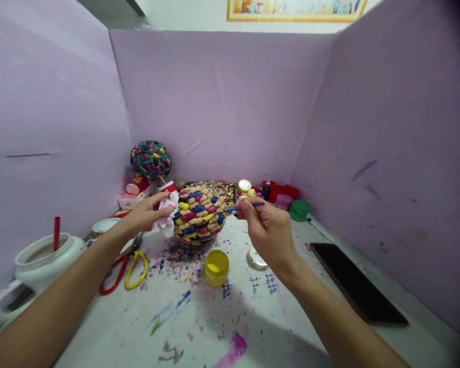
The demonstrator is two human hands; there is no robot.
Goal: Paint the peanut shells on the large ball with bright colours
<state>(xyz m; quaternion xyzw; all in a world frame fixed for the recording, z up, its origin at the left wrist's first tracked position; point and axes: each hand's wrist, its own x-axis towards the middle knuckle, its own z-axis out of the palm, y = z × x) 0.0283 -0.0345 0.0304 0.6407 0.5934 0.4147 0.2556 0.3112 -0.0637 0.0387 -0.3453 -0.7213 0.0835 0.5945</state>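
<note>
A ball covered in peanut shells, partly painted yellow, blue, pink and black, stands at the middle of the paint-spattered table. My left hand is closed on a crumpled white tissue pressed against the ball's left side. My right hand pinches a thin blue paintbrush whose tip points at the ball's right side. An open yellow paint pot sits just in front of the ball.
A fully painted shell ball stands on a stick at the back left. Red and yellow scissors lie left, beside a white jug holding a red straw. Several paint pots crowd the back right, by a tray of shells. A black phone lies right. Purple walls surround the table.
</note>
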